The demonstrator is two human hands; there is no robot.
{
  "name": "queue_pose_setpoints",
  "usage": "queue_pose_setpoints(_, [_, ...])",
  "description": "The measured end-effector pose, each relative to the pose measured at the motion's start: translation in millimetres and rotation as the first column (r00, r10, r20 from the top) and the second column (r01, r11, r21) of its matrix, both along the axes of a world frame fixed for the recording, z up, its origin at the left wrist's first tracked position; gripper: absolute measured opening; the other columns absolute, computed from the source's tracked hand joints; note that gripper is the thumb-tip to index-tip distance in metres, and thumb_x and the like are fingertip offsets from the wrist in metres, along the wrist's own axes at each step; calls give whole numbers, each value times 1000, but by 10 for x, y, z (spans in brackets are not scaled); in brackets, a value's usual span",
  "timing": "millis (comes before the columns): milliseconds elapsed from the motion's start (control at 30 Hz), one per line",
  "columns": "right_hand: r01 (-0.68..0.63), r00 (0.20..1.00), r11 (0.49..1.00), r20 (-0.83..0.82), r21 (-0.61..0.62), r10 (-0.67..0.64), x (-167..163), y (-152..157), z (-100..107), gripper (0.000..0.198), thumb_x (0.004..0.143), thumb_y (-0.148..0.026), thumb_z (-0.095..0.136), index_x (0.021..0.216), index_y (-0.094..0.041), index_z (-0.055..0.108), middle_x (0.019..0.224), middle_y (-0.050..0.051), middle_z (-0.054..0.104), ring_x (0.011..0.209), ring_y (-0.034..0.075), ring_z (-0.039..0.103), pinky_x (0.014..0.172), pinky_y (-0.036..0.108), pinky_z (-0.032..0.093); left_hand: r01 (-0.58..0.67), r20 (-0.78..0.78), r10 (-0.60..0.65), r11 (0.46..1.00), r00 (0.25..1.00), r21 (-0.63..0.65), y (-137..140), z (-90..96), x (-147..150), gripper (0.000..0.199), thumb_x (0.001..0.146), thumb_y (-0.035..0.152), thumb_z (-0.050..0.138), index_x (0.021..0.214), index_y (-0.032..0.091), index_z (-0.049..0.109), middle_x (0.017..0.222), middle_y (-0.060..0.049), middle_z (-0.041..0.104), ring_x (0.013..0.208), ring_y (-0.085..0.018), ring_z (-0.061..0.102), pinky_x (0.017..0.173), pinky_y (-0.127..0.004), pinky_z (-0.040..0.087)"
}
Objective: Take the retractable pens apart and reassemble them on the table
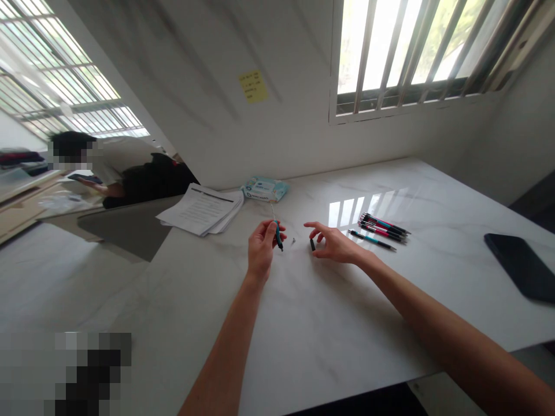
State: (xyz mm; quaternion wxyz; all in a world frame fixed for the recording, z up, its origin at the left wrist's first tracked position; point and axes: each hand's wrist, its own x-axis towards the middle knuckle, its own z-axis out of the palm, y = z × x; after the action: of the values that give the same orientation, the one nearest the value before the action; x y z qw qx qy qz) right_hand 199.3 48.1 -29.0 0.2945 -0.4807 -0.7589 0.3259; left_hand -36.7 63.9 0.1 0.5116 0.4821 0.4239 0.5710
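Note:
My left hand [262, 242] is closed round a teal and black pen barrel [278, 236], tilted. A thin, pale rod [273, 211] sticks up from above my fingers. Opposite, my right hand [332, 244] has its index finger stretched out over the table. Between its thumb and another finger is a short black pen part [312, 244], close to the tabletop. A tiny metallic pen piece [293, 240] lies on the table between my hands.
Several pens [384, 226] lie right of my right hand, with a teal pen [373, 240] in front. A phone [520, 266] is at far right. Papers [202, 208] and a wipes packet [264, 189] lie behind. A person [125, 167] sits at back left.

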Motion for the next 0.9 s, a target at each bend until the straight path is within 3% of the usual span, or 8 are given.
queue_pose_setpoints(133, [-11,999,1000,-42,-4,10,-280,74,-32,91,76,-14,76,157,-29,36,119,6,70,98,18,66,86,30,53,7,9,-7,1000,1000,15,-1,6,-6,39,82,51,77,98,17,68,87,-2,70,67,-10,65,66,-22,52])
queue_pose_setpoints(267, [40,994,999,-97,12,-39,-468,170,-103,89,75,-15,78,155,-26,41,121,7,70,99,19,66,87,30,53,8,12,-8,1000,1000,19,-5,8,-14,38,83,51,76,98,17,68,85,-2,70,66,-10,65,67,-22,53])
queue_pose_setpoints(467, [43,990,999,-132,16,-41,-487,203,-185,86,74,-13,77,153,-28,45,122,6,72,95,18,66,87,30,54,16,3,-16,1000,1000,18,-5,-17,-12,38,84,52,75,98,17,67,88,-4,72,66,-11,66,69,-24,54])
queue_pose_setpoints(733, [29,993,998,-118,60,-22,-487,189,-184,71,74,-10,75,142,-26,60,120,5,74,92,17,66,84,30,53,21,5,-21,1000,1000,21,8,-56,-1,39,83,51,76,99,17,68,86,-2,70,67,-10,65,67,-23,53])
queue_pose_setpoints(900, [68,975,993,-218,96,-46,-450,180,-88,45,81,-27,77,126,-26,70,123,6,74,94,18,67,80,30,53,39,-8,-39,999,999,-21,-7,-57,-1,41,83,53,76,100,17,67,85,-2,69,67,-11,66,68,-24,53])
